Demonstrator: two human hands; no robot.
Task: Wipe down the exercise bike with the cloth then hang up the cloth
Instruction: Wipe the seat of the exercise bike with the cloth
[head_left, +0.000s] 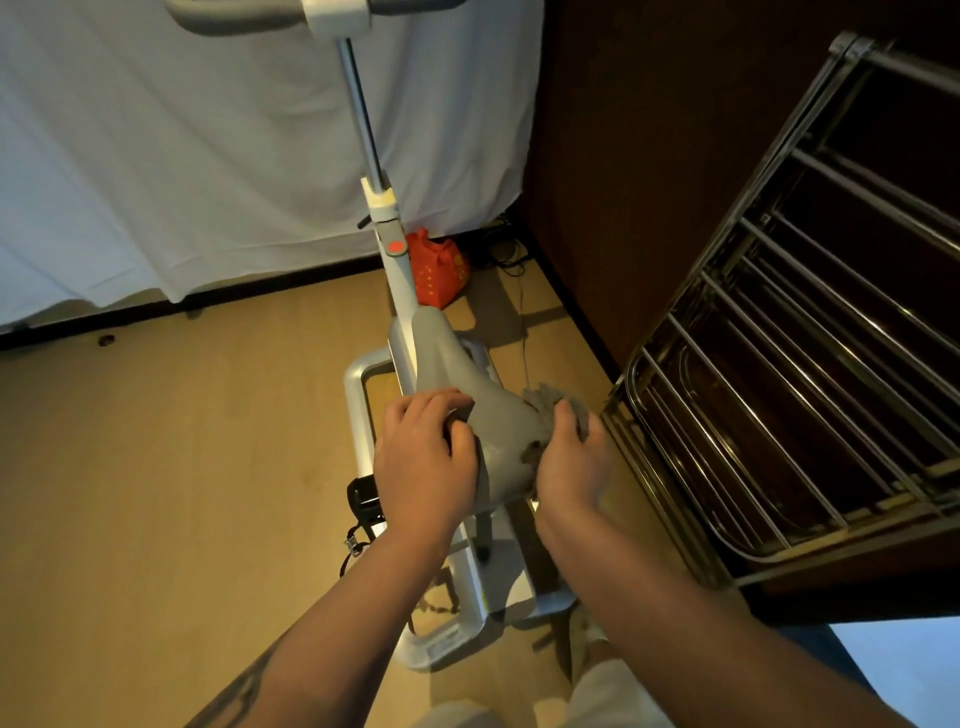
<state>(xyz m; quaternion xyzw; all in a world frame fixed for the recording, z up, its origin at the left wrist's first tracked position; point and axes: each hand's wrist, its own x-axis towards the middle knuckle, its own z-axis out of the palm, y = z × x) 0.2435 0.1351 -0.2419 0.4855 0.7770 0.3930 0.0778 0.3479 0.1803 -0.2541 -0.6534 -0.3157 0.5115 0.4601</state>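
The wiping step is under way at the exercise bike (400, 291): the left hand (423, 457) curls over the saddle's (467, 395) left edge, steadying it, while the right hand (569, 467) presses the grey cloth (545, 402) against its right side. Next, I judge, the frame needs wiping before the cloth goes onto the metal rack (769, 364) at right.

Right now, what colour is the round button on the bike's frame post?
Orange-red, on the pale grey frame post; the round button shows clearly in the head view.
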